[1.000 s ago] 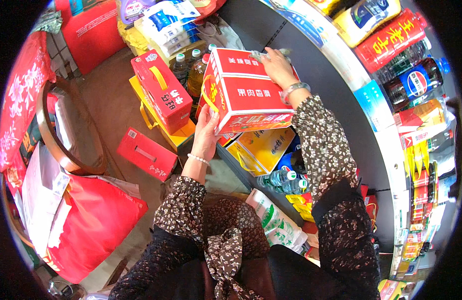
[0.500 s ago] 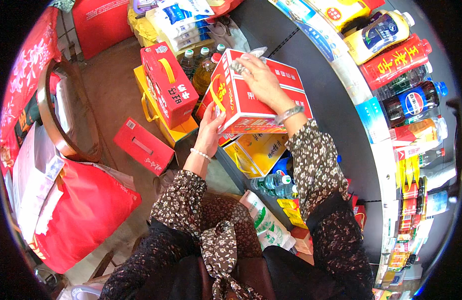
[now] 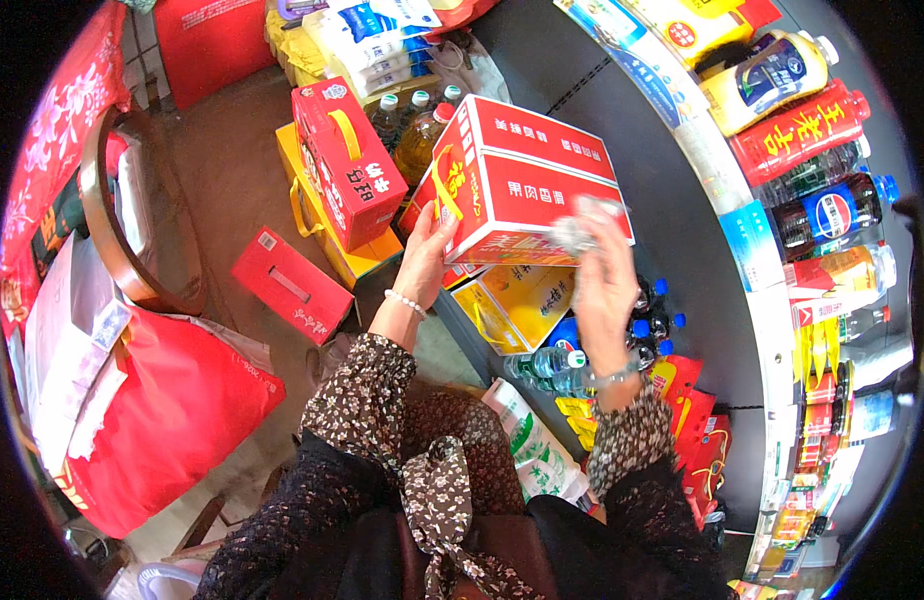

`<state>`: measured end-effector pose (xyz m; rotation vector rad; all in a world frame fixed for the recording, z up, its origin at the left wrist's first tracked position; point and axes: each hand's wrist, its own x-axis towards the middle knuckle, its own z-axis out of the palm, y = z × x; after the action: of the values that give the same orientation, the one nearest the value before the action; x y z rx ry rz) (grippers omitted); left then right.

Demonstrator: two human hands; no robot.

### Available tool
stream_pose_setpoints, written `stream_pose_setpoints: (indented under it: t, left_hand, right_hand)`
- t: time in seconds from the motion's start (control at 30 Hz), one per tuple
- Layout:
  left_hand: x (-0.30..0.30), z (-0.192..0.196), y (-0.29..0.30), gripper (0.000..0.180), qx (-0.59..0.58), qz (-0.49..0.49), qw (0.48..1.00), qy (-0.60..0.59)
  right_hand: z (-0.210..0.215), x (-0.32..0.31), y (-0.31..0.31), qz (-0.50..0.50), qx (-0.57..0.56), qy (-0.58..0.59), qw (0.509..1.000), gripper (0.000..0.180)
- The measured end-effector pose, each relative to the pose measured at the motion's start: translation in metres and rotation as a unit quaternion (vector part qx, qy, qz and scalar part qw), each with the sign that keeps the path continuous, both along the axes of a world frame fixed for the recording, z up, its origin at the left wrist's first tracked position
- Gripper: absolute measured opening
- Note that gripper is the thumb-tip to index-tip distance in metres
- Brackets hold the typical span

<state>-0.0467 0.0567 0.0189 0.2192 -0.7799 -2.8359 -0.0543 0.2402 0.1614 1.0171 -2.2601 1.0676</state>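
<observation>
When followed from the left edge, first red flowered cloth at upper left, then curved wooden chair back beneath, bulging red bag at lower left. Flat red box lying at centre left; upper right of it, red gift box on top of orange box.

Near the middle, left hand grasping the lower left corner of big red-and-white carton, just below yellow strap. Carton at upper centre of the frame, tilted, overhanging yellow box; full support beneath hidden. Probably stiff cardboard, bulky, weighty if full; contents impossible to tell. Smooth printed faces, likely a bit slippery under flat fingers. Best held by opposite lower edges, with palms under the base; strap perhaps too thin to trust alone. Corners likely prone to denting if squeezed hard.

Right of centre, right hand blurred, clutching crumpled grey-white cloth, apparently touching the carton's near right edge. Below, clear water bottles. Farther right, dark counter, then red bottle and dark drink bottle at upper right.
</observation>
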Motion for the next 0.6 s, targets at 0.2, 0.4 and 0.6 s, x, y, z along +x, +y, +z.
stream_pose_setpoints:
  t: [0.2,0.4,0.6]
  left_hand:
    - [0.005,0.008,0.005,0.048,-0.012,-0.058,0.997,-0.044]
    - [0.002,0.002,0.021,0.041,-0.028,-0.015,0.998,-0.049]
    - [0.011,-0.007,0.078,0.05,-0.082,-0.005,0.995,-0.047]
  right_hand:
    - [-0.037,-0.025,0.015,-0.084,-0.426,-0.223,0.873,0.031]
    - [-0.049,-0.057,0.002,-0.127,-0.178,-0.102,0.97,0.032]
    - [-0.043,-0.111,0.031,-0.055,-0.279,-0.219,0.933,0.031]
